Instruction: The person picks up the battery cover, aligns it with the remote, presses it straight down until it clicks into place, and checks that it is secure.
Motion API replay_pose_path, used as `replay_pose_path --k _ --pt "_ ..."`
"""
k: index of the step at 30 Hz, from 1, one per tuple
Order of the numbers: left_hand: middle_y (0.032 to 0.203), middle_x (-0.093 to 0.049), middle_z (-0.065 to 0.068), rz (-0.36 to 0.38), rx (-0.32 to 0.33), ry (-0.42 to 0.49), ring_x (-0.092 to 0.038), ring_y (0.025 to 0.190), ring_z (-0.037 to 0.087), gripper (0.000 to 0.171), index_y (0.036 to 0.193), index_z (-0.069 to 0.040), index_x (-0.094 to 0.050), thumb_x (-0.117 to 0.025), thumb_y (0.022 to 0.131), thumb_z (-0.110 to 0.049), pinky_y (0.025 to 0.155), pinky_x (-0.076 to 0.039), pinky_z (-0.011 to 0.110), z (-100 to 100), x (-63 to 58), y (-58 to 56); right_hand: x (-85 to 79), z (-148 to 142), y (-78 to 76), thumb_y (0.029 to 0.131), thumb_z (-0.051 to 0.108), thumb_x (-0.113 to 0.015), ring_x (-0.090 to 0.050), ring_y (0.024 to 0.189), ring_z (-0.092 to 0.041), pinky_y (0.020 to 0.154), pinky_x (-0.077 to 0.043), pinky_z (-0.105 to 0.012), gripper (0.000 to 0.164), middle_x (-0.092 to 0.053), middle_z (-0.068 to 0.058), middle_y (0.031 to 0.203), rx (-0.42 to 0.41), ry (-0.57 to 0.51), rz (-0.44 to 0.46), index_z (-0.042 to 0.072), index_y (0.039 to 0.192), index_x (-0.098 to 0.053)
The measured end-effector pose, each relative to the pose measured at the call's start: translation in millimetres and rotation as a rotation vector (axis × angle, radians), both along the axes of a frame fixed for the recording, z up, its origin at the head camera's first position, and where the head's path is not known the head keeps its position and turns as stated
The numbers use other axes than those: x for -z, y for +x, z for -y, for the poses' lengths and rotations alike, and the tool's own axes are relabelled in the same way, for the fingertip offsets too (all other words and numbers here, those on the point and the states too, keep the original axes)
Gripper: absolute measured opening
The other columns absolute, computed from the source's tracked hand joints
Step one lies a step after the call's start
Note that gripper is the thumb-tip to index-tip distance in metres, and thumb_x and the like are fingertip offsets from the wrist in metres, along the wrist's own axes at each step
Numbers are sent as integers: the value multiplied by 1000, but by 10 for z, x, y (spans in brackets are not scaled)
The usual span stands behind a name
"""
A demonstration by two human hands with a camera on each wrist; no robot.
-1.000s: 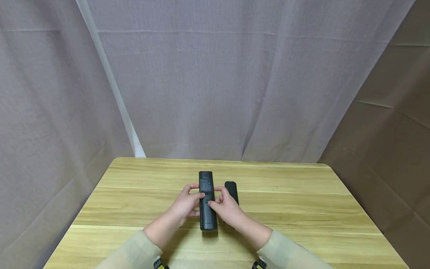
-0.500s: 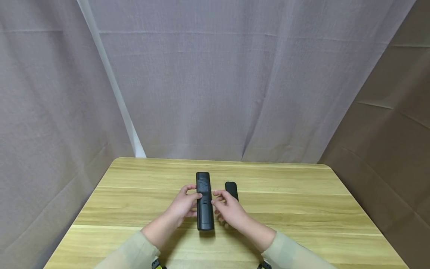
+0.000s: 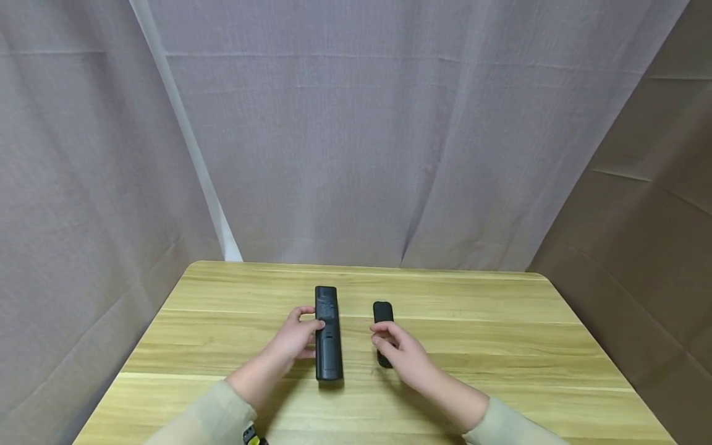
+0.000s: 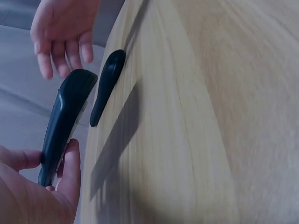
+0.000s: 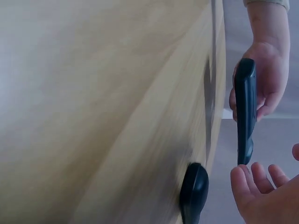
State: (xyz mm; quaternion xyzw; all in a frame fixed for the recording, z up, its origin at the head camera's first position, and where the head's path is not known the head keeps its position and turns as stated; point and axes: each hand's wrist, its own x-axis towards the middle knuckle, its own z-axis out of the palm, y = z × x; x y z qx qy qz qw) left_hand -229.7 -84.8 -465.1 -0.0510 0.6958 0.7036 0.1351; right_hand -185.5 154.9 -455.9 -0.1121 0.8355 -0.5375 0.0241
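Note:
My left hand (image 3: 293, 341) holds a long black remote control (image 3: 329, 355) by its left side, thumb on top and fingers beneath. Its back faces up, showing a label and the battery cover's catch. In the left wrist view this remote control (image 4: 65, 114) hangs above its own shadow, with buttons on the underside. A smaller, curved black remote control (image 3: 382, 312) lies on the table to the right. Over its lower part is my right hand (image 3: 408, 355), holding nothing, its fingers loosely bent and partly hiding it. The right wrist view shows the smaller remote control (image 5: 194, 191) beside those fingers.
The wooden table (image 3: 489, 340) extends around both hands and has rounded far corners. Grey cloth (image 3: 334, 154) hangs behind it and at the left, and a brownish cloth (image 3: 639, 247) stands along the right side.
My right hand has let go of the long remote control and moved right, over the smaller one. My left hand has shifted left with the long remote control.

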Motion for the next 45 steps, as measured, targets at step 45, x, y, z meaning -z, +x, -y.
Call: replay_pose_path --k 45 --pt "108 -64 28 67 -11 -160 -68 81 25 45 134 2 -39 -60 94 -4 65 -58 42 437 108 -339 219 -1226 613 100 38 -59 -38 140 -33 110 -32 -60 52 -48 -10 148 19 747 -319 13 144 -51"
